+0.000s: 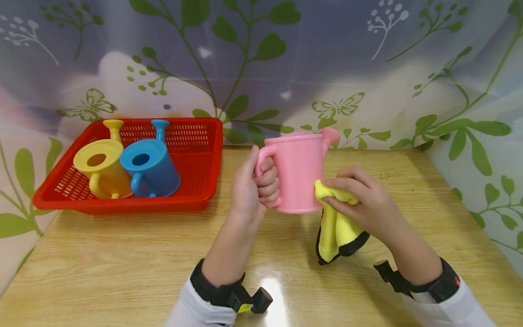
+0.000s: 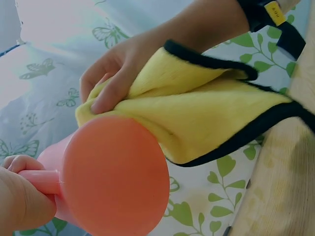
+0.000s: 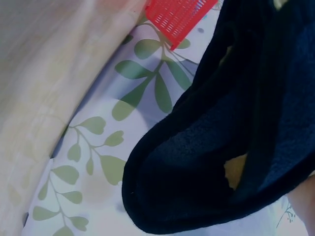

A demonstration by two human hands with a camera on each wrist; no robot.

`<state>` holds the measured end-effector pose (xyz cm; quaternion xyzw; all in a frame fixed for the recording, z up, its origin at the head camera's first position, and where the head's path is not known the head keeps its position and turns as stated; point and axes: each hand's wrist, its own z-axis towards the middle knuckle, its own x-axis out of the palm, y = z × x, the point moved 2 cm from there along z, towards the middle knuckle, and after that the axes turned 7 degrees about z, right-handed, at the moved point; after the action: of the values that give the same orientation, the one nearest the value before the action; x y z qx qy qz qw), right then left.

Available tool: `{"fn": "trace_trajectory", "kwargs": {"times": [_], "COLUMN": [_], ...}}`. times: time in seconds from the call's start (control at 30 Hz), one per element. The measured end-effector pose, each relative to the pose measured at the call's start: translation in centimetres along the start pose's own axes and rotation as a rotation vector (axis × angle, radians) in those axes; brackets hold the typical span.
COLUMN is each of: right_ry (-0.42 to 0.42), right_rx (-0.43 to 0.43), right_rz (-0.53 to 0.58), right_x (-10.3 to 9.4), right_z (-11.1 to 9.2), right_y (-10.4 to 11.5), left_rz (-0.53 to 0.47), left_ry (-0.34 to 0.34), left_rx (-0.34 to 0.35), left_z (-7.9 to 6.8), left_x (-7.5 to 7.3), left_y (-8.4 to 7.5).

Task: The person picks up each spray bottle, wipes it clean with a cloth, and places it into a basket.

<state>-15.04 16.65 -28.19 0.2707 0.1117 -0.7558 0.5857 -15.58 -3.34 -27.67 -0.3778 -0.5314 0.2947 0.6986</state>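
A pink toy watering can (image 1: 298,175) is held up above the table, its spout pointing right. My left hand (image 1: 255,186) grips it by the handle, fingers curled through the loop. In the left wrist view the round base of the watering can (image 2: 115,177) faces the camera. My right hand (image 1: 363,202) pinches a yellow cloth (image 1: 339,227) with dark edging against the can's right side. Its lower part hangs loose. The dark underside of the cloth (image 3: 197,162) fills much of the right wrist view and hides most of the right hand.
A red plastic basket (image 1: 151,204) stands on the wooden table (image 1: 135,263) at the left. Inside it are a yellow watering can (image 1: 110,172) and a blue watering can (image 1: 157,175). A leaf-patterned curtain (image 1: 261,68) rises behind the table and along its sides.
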Motion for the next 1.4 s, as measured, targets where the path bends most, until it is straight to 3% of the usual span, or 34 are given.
{"fn": "trace_trajectory", "kwargs": {"times": [0.17, 0.6, 0.87, 1.0, 1.17, 1.4], "right_ry": [-0.018, -0.083, -0.138, -0.145, -0.137, -0.072], "right_rx": [0.090, 0.154, 0.385, 0.450, 0.446, 0.359], "right_rz": [-0.036, -0.028, -0.058, -0.057, -0.050, -0.033], "right_x": [-0.1, -1.0, -1.4, -1.3, -1.2, -1.1], "right_z": [1.2, 3.3, 3.8, 3.8, 3.7, 3.0], "right_y": [-0.6, -2.6, -3.1, -3.2, -3.1, -3.0], "left_rz": [0.016, 0.022, 0.058, 0.067, 0.037, 0.014], "left_ry": [-0.011, 0.018, 0.028, 0.022, 0.016, -0.009], "left_rx": [-0.003, -0.011, 0.000, 0.011, 0.003, -0.017], "left_z": [0.0, -0.1, -0.2, -0.3, -0.2, -0.2], "left_x": [0.0, 0.2, 0.4, 0.4, 0.4, 0.3], "left_y": [0.1, 0.4, 0.4, 0.3, 0.2, 0.0]}}
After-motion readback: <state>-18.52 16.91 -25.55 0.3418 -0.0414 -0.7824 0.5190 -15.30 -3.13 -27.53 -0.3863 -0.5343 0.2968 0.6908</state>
